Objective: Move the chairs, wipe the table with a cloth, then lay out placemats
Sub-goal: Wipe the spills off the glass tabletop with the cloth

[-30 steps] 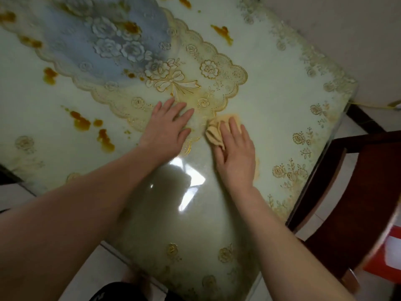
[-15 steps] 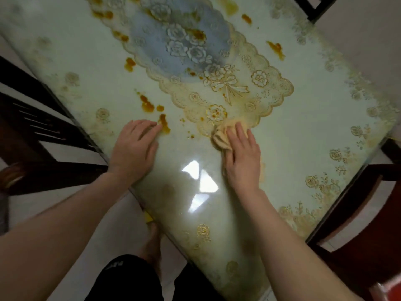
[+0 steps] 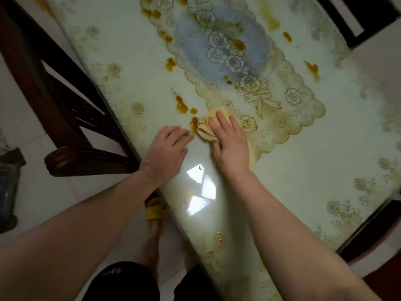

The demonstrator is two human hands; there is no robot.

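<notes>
A glossy table [image 3: 314, 161] with a pale floral cover and a blue lace-patterned centre carries several orange-brown stains [image 3: 181, 105]. My right hand [image 3: 230, 142] presses a crumpled tan cloth [image 3: 206, 124] flat onto the table, right beside one stain. My left hand [image 3: 168, 152] rests flat on the table near its left edge, fingers together, holding nothing, fingertips close to the cloth.
A dark wooden chair [image 3: 65, 118] stands off the table's left edge. Another dark chair [image 3: 360, 20] shows at the top right, and dark wood [image 3: 368, 235] at the lower right corner. My foot in a yellow slipper [image 3: 154, 210] is on the white floor.
My right hand has slid the cloth leftward to the stains near the table's left edge. My left hand shifted closer to the cloth. The view swung left.
</notes>
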